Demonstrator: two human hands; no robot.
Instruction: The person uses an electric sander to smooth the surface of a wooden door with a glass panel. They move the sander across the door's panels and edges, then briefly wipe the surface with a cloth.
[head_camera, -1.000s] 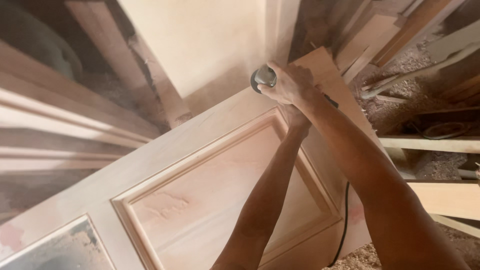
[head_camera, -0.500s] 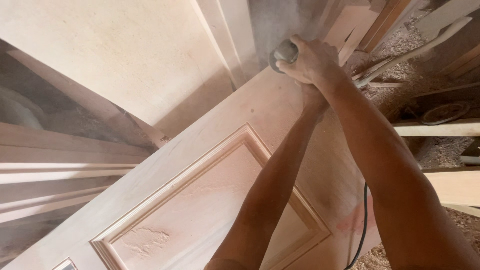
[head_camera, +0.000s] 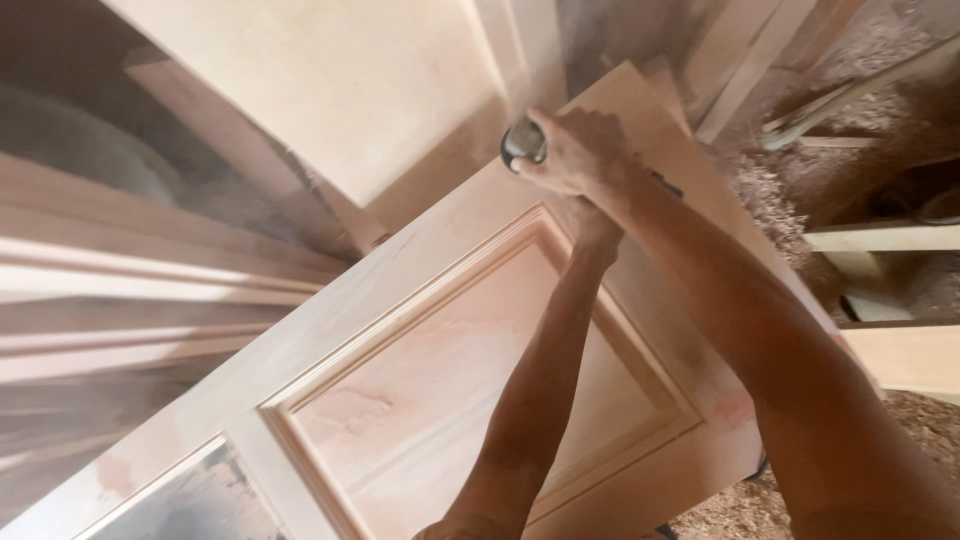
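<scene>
Right hand grips the small round grey power sander, now slid back toward 10 o'clock across the pale wooden panelled door's top rail; left hand is mostly hidden, can't tell its grip.

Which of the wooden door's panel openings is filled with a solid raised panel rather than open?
The large middle opening of the wooden door, under the forearms; the lower-left opening is see-through, showing dark debris below.

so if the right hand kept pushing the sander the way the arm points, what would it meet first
Probably the pale wooden panel leaning just past the door's top edge; the right hand and sander are already near it, though dust blurs depth.
</scene>
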